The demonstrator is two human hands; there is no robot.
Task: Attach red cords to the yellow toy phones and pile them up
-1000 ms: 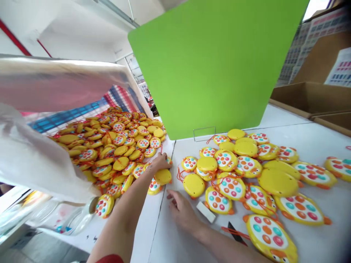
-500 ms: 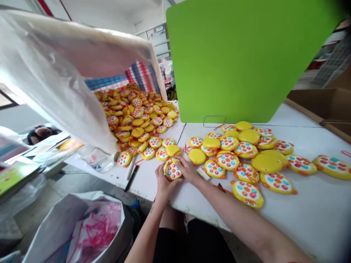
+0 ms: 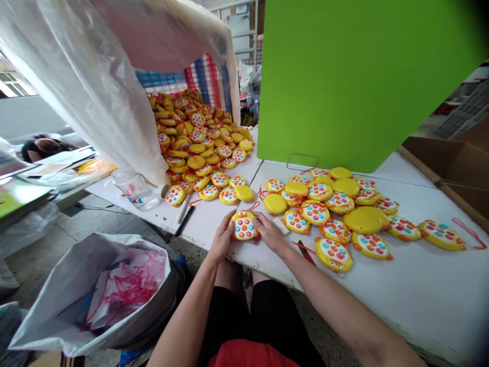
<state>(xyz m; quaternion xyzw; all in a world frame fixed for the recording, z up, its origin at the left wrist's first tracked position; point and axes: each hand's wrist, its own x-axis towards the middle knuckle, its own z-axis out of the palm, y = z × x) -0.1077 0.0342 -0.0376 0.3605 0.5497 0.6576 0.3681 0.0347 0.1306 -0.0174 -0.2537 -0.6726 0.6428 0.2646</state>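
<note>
Between my two hands, over the table's near edge, is a yellow duck-shaped toy (image 3: pixel 244 226) with coloured round buttons on a white face and a red cord loop at its top. My left hand (image 3: pixel 222 235) grips its left side, and my right hand (image 3: pixel 268 232) closes on its right side. Several like toys (image 3: pixel 314 212) lie to the right, some with plain yellow backs up. A large heap of them (image 3: pixel 196 135) spills from a bag on the left. Beside my right hand lies a white block (image 3: pixel 280 226).
A green board (image 3: pixel 328 86) stands at the back. Left are a clear plastic jar (image 3: pixel 137 189), a black pen (image 3: pixel 185 220) and an open white sack (image 3: pixel 49 316) with pink material on the floor. A red-and-black cutter (image 3: pixel 306 253) lies right; cardboard boxes (image 3: pixel 439 158) stand beyond. A person (image 3: pixel 48 147) is far left.
The toy has turned more upright, its head and cord now pointing away from me. Both hands have shifted to hold it by its sides. My view has tilted down.
</note>
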